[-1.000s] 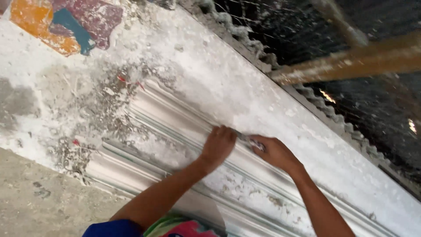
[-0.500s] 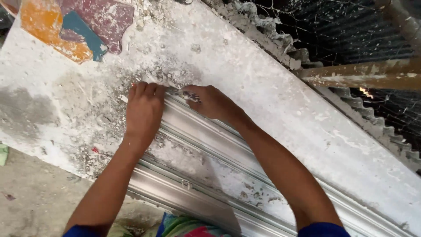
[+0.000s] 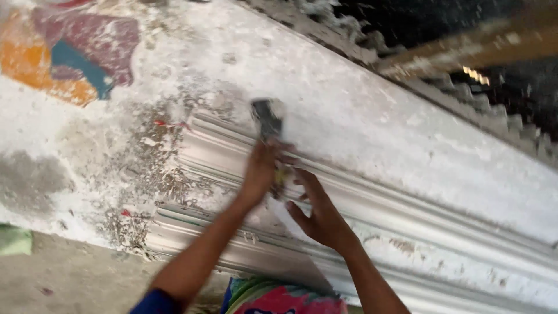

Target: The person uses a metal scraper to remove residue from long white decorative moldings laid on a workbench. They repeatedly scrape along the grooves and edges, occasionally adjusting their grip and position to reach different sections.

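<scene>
- At the far left a patch of orange, maroon and blue paint [image 3: 70,55] stains the rough white table [image 3: 378,122], and a green scrap [image 3: 14,239] lies at its lower edge.
- Grey crumbs of dried plaster [image 3: 151,168] are scattered between the paint and the end of the moulding.
- The white plaster cornice moulding [image 3: 442,232] lies on the table and runs aslant from centre-left down to the lower right; its face is ribbed with long parallel grooves, dusty and chipped in places, with a brownish blotch near the right hand's wrist.
- The left hand [image 3: 261,171] rests on the moulding's upper ribs, its grip closed around the handle of a scraper [image 3: 267,119], whose dark, plaster-caked blade stands up above the fingers; the blade is blurred.
- The right hand [image 3: 319,212] lies just beside the left one, fingers spread and lightly curled, touching the moulding; whether it also touches the scraper's handle I cannot tell.
- Colourful cloth [image 3: 279,299] shows at the bottom between the forearms.
- At the upper right a wooden beam [image 3: 482,49] crosses a dark mesh [image 3: 523,93].
</scene>
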